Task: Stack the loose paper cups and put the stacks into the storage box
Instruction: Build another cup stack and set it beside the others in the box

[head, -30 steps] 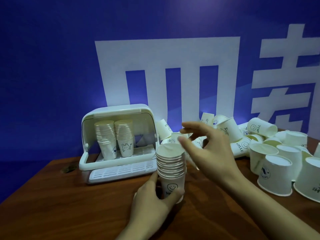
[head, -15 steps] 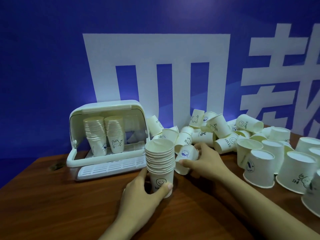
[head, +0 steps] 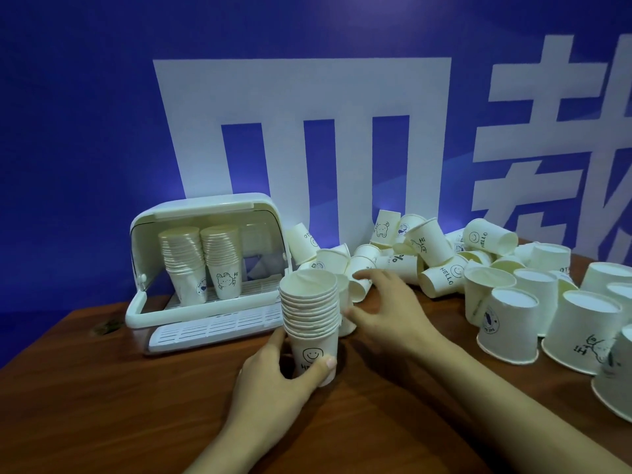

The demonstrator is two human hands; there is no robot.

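Since a moment ago the right hand [head: 386, 309] has let go of its loose cup, fingers now spread open just right of the upright stack of white paper cups [head: 310, 309] — gripped at its base by the left hand [head: 280, 374]. Left of the stack, the open white plastic storage box [head: 205, 261] holds two stacks.

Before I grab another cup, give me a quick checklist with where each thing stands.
1. Left hand steadying the stack at its base: ok.
2. Stack upright on the table: ok.
3. Right hand securely gripping the loose cup behind the stack: cannot tell, partly hidden.
4. Storage box open: ok.
5. Room inside right of its two stacks: ok.
6. Loose cups all stacked: not ok, many remain at right.
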